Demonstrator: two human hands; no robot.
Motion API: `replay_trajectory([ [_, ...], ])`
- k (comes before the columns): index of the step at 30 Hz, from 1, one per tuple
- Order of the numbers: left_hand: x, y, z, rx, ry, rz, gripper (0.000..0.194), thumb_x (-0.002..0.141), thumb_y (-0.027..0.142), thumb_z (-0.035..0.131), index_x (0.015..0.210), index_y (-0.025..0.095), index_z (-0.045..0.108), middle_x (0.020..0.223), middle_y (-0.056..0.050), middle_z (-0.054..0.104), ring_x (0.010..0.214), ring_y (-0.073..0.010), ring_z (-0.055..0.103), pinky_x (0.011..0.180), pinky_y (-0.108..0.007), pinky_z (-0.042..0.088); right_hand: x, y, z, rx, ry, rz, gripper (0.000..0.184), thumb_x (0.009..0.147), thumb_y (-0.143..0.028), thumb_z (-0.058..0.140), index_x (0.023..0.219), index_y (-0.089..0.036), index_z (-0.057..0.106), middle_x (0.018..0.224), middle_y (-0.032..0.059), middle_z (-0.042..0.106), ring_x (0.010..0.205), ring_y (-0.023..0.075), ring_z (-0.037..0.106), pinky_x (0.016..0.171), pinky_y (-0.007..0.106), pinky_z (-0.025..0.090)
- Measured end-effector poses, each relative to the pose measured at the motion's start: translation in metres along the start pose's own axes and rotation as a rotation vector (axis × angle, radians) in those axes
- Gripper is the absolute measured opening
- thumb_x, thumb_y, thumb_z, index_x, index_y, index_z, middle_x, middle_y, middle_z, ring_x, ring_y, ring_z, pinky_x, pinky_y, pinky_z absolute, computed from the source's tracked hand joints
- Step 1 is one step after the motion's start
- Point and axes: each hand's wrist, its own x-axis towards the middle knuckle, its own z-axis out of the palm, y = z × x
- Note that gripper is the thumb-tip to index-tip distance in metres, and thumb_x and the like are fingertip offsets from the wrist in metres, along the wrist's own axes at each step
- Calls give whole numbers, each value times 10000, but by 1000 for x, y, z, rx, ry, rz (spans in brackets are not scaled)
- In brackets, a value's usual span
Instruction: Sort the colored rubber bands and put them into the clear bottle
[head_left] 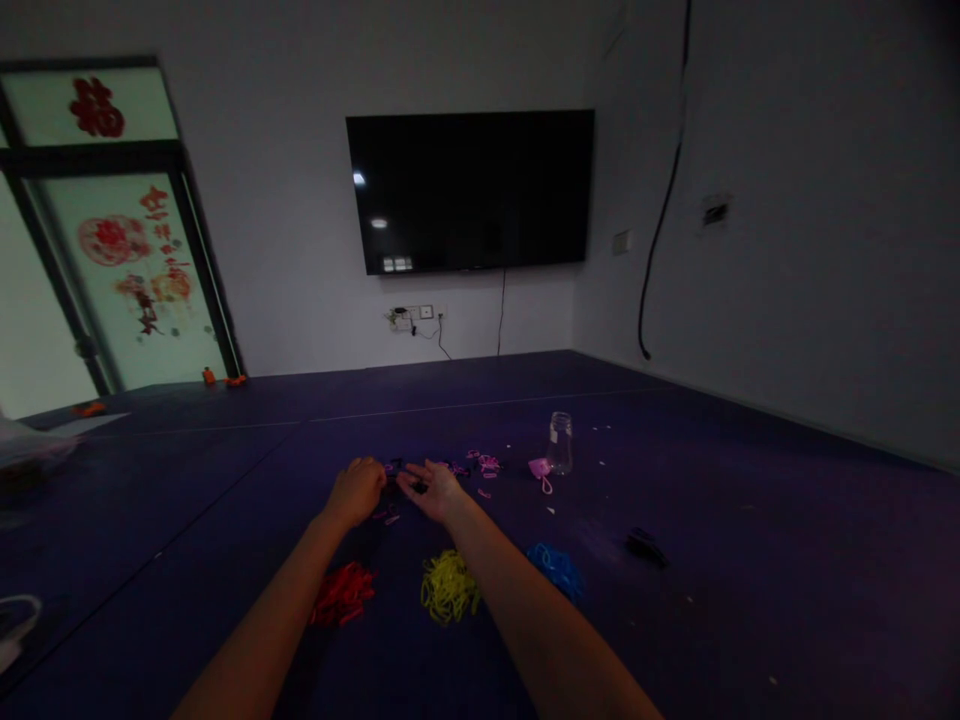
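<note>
My left hand (pixel 358 491) is low over the dark purple surface, its fingers curled in; whatever they hold, if anything, is hidden. Close beside it, my right hand (pixel 436 492) is turned partly palm up with fingers apart, near some dark bands. Scattered pink bands (pixel 489 463) and a few black ones lie around and beyond both hands. Nearer to me are a heap of red rubber bands (pixel 345 594) by my left forearm, a yellow heap (pixel 448 587) between my forearms, and a blue heap (pixel 556 570) partly behind my right forearm.
A clear bottle (pixel 559 443) stands upright to the right, with a pink cap with a loop (pixel 541 470) at its base. A black object (pixel 646 547) lies further right. Small white scraps dot the surface. A television (pixel 476 190) hangs on the far wall.
</note>
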Motion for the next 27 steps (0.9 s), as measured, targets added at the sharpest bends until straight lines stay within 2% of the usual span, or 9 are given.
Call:
replay_trajectory([
  [6,-5,-2,8,11,-17,27,228,777,89,477,911,201,623,985,-82,609,957,-205,542,783,-301,409,-2,-1,1,-10,6,3,265,899,-239,323,835,-102,540,711,82,557,584,118,540,571,264,537],
  [14,-7,0,11,7,11,61,207,798,88,457,863,178,632,956,-100,616,975,-228,534,809,-340,396,-3,-1,0,-24,9,-6,297,901,-232,300,844,-78,547,677,88,561,565,118,525,569,255,536],
  [18,-5,-1,6,-39,47,38,190,798,110,473,822,171,651,937,-96,633,925,-220,556,797,-330,398,-1,0,-1,-23,1,-16,298,904,-238,302,831,-85,546,683,89,563,567,116,526,587,262,533],
  [22,0,0,-3,-117,99,18,203,832,170,464,892,166,658,961,-90,642,922,-204,562,814,-314,398,0,1,-1,-28,-14,-27,295,903,-233,308,798,-93,545,684,81,558,547,104,513,603,262,525],
  [27,5,14,-10,-230,82,100,197,819,207,518,942,222,670,952,-36,656,936,-158,568,830,-252,397,1,3,0,-46,-88,-50,285,900,-229,308,786,-111,542,650,55,546,535,114,503,559,264,512],
])
